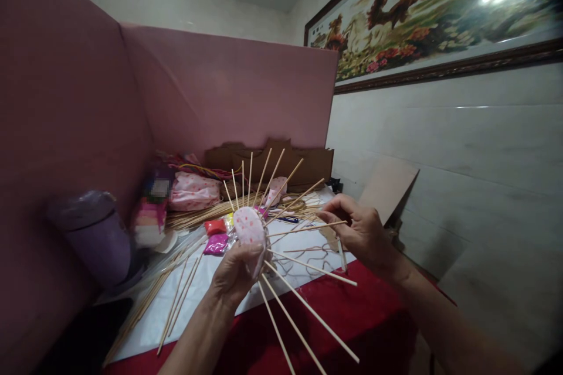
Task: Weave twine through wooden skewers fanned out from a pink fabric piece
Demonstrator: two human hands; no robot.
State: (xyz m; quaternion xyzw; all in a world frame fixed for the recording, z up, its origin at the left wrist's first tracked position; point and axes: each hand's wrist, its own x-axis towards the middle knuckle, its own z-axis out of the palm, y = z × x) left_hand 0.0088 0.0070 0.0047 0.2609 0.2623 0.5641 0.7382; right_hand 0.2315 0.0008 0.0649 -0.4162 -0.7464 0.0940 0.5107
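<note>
Pink panels (229, 88) stood behind the white sheet (147, 331); above it our left hand (235, 272) gripped the spotted oval (248, 224), sticks (312, 312) fanning from its edge, while our right hand (365, 234) curled near one stick's tip, its grip unclear to us. We judged a firm, gentle hold best for keeping the spacing even. On the white sheet, a red packet (215, 227) and a magenta packet (216, 244) looked full; left of it stood a lilac bin (103, 246), contents hidden

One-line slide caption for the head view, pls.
Left hand holds a spotted pink oval piece with thin sticks fanning outward; right hand is near one stick's outer end.
</note>
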